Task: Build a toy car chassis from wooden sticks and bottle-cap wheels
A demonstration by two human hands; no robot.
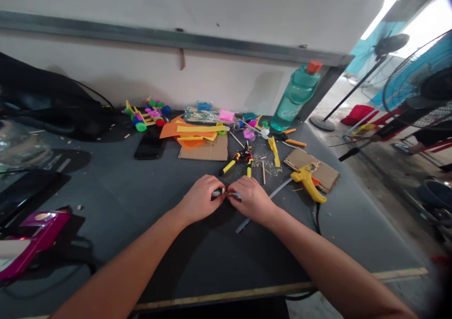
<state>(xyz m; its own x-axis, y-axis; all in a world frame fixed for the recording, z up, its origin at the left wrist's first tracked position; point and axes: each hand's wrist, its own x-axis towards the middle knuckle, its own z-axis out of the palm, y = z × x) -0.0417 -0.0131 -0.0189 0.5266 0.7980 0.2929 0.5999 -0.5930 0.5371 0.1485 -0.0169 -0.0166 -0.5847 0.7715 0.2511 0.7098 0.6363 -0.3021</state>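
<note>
My left hand (199, 197) is closed in a pinch on a small dark greenish piece (215, 194) with a pale end, too small to name. Almost touching it, my right hand (254, 200) pinches a thin brown and light-blue piece (234, 195), mostly hidden by the fingers. The tips of both hands meet just above the table. Beyond the right hand lie yellow-handled wire strippers (243, 159) and a short wooden stick (263, 172). A clear glue stick (243, 225) pokes out under the right wrist, in line with a yellow glue gun (306, 181).
Cardboard (208, 150) with orange and yellow paper, a black phone (148, 145) and colourful cap-wheeled models (146, 114) lie behind. A teal bottle (294, 98) stands back right near orange-handled pliers (293, 138). A magenta device (38, 243) sits left. Fans (420, 83) stand beyond the table.
</note>
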